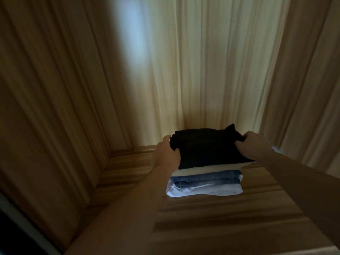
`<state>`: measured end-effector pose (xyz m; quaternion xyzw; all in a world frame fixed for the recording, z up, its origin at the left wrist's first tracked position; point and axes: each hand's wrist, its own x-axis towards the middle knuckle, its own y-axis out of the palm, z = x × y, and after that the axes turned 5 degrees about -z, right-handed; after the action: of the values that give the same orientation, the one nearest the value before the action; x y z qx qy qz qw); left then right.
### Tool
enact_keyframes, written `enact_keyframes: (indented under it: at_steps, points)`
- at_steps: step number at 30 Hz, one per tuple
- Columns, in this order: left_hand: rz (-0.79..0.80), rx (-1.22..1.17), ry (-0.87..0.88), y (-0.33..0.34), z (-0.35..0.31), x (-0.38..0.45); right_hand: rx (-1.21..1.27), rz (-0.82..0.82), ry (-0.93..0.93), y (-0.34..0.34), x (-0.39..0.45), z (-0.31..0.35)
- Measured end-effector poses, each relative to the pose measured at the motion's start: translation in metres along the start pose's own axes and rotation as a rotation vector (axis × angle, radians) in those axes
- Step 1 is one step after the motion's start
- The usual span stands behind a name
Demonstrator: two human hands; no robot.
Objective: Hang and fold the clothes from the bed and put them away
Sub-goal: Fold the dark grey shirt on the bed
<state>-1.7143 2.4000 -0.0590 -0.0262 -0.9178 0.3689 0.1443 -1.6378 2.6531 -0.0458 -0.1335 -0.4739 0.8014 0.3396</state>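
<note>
Inside a wooden wardrobe compartment, on its shelf (211,218), a stack of folded clothes is sitting. From the left, the left hand (168,153) is gripping the left edge of the black folded garment (206,148) on top, thumb over the cloth. Below it are lying a cream piece (198,170), blue jeans (206,179) and a white garment (202,191). On the right, the right hand (254,146) is clutching the black garment's right edge.

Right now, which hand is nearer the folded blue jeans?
Left. The left hand grips the black garment just above the jeans; the right hand sits higher, farther back.
</note>
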Motion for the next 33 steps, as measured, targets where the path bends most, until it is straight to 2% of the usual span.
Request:
enact_keyframes:
  at_steps: [3, 7, 9, 14, 19, 27, 33]
  points:
    - [0.032, 0.059, 0.106, -0.023, -0.003, -0.025, -0.019, -0.048, -0.078, -0.017, -0.036, -0.003]
    - [0.104, 0.17, 0.288, -0.068, -0.013, -0.076, -0.111, -0.131, -0.191, -0.056, -0.13, 0.018]
    - [0.15, 0.228, 0.369, -0.092, -0.016, -0.11, -0.146, -0.131, -0.206, -0.075, -0.181, 0.029]
    - [0.149, 0.308, 0.534, -0.154, -0.013, -0.186, -0.156, -0.135, -0.221, -0.106, -0.291, 0.055]
    - [0.131, 0.348, 0.556, -0.219, -0.001, -0.235, -0.159, -0.102, -0.331, -0.121, -0.357, 0.079]
    - [-0.06, 0.43, 0.506, -0.324, 0.037, -0.294, -0.087, -0.051, -0.537, -0.101, -0.421, 0.135]
    - [-0.272, 0.564, 0.423, -0.398, 0.09, -0.318, -0.045, -0.188, -0.778, -0.07, -0.483, 0.19]
